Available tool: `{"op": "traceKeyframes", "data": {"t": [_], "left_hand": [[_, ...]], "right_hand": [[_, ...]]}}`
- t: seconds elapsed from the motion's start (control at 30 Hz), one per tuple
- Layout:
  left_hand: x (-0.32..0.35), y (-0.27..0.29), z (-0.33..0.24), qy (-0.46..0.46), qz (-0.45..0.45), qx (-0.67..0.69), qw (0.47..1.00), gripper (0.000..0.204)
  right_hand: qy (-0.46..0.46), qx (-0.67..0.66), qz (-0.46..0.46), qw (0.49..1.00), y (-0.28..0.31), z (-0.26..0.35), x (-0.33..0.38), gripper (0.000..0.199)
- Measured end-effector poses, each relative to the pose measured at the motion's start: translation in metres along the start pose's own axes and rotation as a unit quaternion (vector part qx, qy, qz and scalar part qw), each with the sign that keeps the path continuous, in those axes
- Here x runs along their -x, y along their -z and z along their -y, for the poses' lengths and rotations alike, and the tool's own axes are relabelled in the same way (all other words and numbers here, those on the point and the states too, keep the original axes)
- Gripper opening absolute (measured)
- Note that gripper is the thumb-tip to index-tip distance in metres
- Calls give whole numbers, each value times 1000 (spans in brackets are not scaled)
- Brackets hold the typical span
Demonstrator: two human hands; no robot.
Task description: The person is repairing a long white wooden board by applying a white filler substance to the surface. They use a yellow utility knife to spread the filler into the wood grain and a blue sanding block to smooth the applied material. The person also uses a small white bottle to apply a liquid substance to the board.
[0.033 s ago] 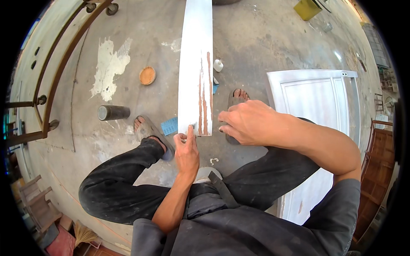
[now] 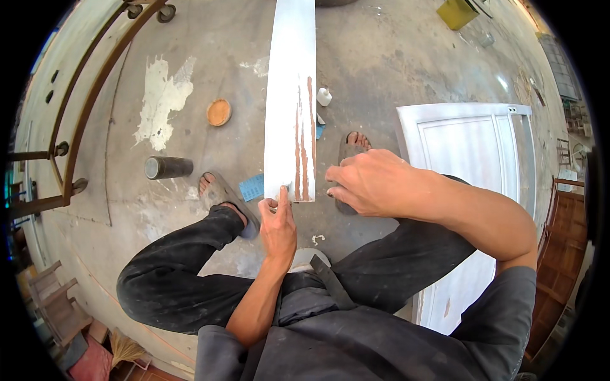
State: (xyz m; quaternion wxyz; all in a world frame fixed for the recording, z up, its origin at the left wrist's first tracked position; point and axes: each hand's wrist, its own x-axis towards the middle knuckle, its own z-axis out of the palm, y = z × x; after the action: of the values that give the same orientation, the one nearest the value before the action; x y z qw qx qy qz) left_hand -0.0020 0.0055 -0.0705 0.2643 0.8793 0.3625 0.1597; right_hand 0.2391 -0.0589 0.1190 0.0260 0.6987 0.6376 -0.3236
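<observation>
Gripping the near end of the white plank [image 2: 291, 101], the left hand [image 2: 278, 223] is pinching its bottom edge, thumb on top. The right hand [image 2: 365, 181] is curling its fingers against the plank's right edge, beside the brown sanded streaks [image 2: 304, 146]. The plank is stretching away over the concrete floor [image 2: 394, 57] between the sandalled feet [image 2: 222, 190].
</observation>
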Motion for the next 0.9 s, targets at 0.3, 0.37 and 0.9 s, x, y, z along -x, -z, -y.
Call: {"op": "traceKeyframes", "data": {"t": [0.3,0.37,0.9], "left_hand": [[1,-4,3,16,19,-17,1000,50],[1,-4,4,17,22,-23,999,49],[-3,-13,1,-5,17,-21,1000,51]], "right_hand": [[7,-44,-38,998,-2,-8,13,25],[16,-54,-53,997,-2,-8,13,26],[13,-34,-44,998,0,-6,16,24]]}}
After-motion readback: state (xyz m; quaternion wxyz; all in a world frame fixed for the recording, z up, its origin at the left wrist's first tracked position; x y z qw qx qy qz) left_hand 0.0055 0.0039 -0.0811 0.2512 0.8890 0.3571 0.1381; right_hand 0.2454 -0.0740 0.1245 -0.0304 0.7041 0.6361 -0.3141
